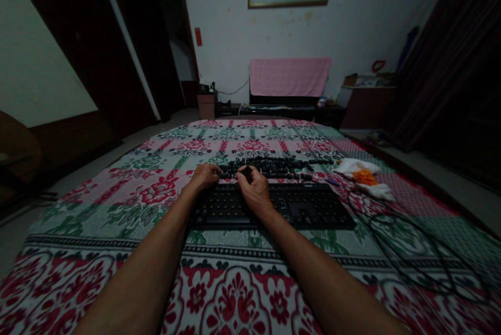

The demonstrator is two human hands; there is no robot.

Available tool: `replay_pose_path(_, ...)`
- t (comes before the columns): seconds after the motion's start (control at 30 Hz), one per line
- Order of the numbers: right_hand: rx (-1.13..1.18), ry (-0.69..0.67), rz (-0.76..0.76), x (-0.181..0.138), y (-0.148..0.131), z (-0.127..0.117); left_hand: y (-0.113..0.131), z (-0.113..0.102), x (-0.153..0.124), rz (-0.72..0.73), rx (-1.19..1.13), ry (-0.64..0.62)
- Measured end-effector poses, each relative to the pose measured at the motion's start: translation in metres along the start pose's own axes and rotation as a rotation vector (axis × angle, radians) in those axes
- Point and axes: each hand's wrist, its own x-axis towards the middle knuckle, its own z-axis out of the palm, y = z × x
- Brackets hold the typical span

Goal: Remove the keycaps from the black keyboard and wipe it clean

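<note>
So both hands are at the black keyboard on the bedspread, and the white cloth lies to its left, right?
No: the head view shows the white cloth on the keyboard's right. The left hand and right hand are at the keyboard on the bedspread.

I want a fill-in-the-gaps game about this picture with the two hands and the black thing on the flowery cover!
1. The left hand and the right hand are both at the far edge of a flat black computer ____.
2. The draped cloth by the far white wall is ____ in colour.
3. The crumpled white cloth lies to the ____ of both hands, on the flowered red-and-green bedspread.
Missing words: keyboard; pink; right.
</note>
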Motion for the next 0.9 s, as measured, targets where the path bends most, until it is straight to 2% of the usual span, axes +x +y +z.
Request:
replay_pose_path(0.43,0.012,-0.004,-0.031,0.0,0.001,0.002,0.0,-0.004,-0.004,-0.054,-0.078,-0.036)
replay_pose_path(0.63,0.033,-0.022,-0.038,0.001,-0.002,0.001,-0.008,-0.013,-0.007,-0.052,-0.123,-0.001)
replay_pose_path(0.77,0.032,-0.054,-0.048,0.0,-0.009,0.001,-0.014,-0.026,-0.02,-0.111,-0.103,0.027)
replay_pose_path(0.9,0.035,-0.158,-0.059,-0.004,-0.013,0.005,-0.023,-0.034,-0.039,-0.181,-0.085,0.086)
